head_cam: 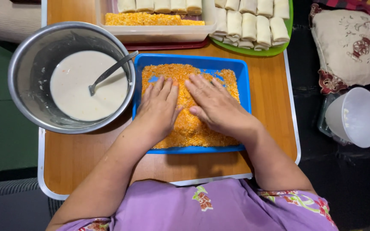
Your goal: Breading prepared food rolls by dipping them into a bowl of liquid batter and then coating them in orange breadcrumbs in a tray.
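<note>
Together, 2 hands press flat, fingers spread, gripping nothing: the left hand (159, 109) and right hand (217, 107) lie side by side on orange breadcrumbs (189, 128) filling 1 blue rectangular plastic tray (245, 85). Left of the left hand, 1 round steel bowl (26, 64) holds pale batter and 1 metal spoon (110, 72), all on the wooden worktop (270, 107).
</note>
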